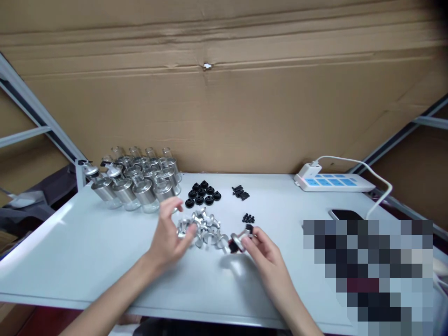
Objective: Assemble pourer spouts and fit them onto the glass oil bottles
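Observation:
My right hand (264, 254) grips a silver dispenser top (238, 241) with black parts at both ends, tilted just above the table. My left hand (171, 235) is open, thumb and fingers apart, at the left side of a pile of silver metal tops (206, 228); its thumb overlaps the pile in view, and I cannot tell whether it touches any. Behind the pile are several black round stoppers (201, 192) in rows. Small black lever-like pieces (241, 192) lie to their right, and tiny black caps (248, 218) sit nearer my right hand.
Several glass bottles with metal sleeves (143, 191) stand at the back left, two fitted with silver tops (114, 170). A white power strip (329, 182) with a cable (381, 175) and a phone (346, 214) lie at the right. Cardboard (224, 116) walls the table's back.

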Motion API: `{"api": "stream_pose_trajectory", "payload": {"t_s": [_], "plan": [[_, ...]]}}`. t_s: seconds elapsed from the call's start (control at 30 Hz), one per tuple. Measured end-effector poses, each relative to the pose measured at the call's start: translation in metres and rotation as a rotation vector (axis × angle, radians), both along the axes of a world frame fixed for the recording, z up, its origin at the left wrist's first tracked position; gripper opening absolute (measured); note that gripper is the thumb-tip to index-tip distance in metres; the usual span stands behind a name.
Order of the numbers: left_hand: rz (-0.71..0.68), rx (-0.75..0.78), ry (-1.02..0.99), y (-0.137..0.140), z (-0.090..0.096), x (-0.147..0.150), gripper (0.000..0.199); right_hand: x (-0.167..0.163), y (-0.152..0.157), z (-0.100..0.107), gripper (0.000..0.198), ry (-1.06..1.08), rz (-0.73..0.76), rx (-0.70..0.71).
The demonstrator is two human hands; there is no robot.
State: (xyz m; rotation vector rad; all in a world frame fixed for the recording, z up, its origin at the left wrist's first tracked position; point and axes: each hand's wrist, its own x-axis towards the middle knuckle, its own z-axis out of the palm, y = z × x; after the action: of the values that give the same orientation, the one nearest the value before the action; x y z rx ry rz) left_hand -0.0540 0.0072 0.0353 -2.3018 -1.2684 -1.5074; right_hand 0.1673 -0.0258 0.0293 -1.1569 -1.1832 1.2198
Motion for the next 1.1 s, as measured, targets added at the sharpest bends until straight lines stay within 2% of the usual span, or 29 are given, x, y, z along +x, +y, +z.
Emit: {"api": "stream_pose_trajectory", "payload": {"t_s": [0.07,0.1,0.17,0.23,0.3,0.43,0.6,0.67,0.73,0.93,1.0,1.1], "plan": [[-0.148,0.107,0.135,0.001,0.003,0.021,0.051,-0.008,0.01,0.021,0.024,-0.136,0.093,0.175],[-0.192,0.149,0.181,0.003,0.003,0.029,0.049,-0.012,0.015,0.03,0.021,-0.214,0.094,0.264],[-0.218,0.187,0.169,0.01,0.001,0.039,0.046,-0.017,0.026,0.045,0.017,-0.343,0.06,0.412],[-0.208,0.171,0.089,0.016,-0.004,0.042,0.045,-0.019,0.037,0.052,0.015,-0.431,0.063,0.523],[-0.209,0.14,0.007,0.02,-0.01,0.041,0.044,-0.02,0.046,0.05,0.017,-0.496,0.103,0.619],[-0.277,0.06,-0.077,0.018,-0.023,0.037,0.037,-0.018,0.059,0.032,0.027,-0.565,0.115,0.811],[-0.359,-0.175,-0.116,0.004,-0.03,0.036,0.032,-0.005,0.075,0.018,0.039,-0.701,0.136,1.158],[-0.416,-0.252,-0.109,0.0,-0.03,0.036,0.033,-0.001,0.078,0.018,0.048,-0.77,0.133,1.202],[-0.461,-0.249,-0.092,-0.002,-0.03,0.037,0.035,0.001,0.075,0.017,0.054,-0.809,0.121,1.207],[-0.612,-0.013,-0.035,0.002,-0.032,0.044,0.029,-0.008,0.057,0.013,0.053,-0.785,0.163,1.254],[-0.597,-0.007,0.051,0.002,-0.033,0.045,0.027,-0.011,0.055,0.012,0.052,-0.785,0.202,1.256],[-0.518,-0.087,0.192,0.001,-0.035,0.047,0.022,-0.013,0.056,0.011,0.042,-0.826,0.21,1.25]]}}
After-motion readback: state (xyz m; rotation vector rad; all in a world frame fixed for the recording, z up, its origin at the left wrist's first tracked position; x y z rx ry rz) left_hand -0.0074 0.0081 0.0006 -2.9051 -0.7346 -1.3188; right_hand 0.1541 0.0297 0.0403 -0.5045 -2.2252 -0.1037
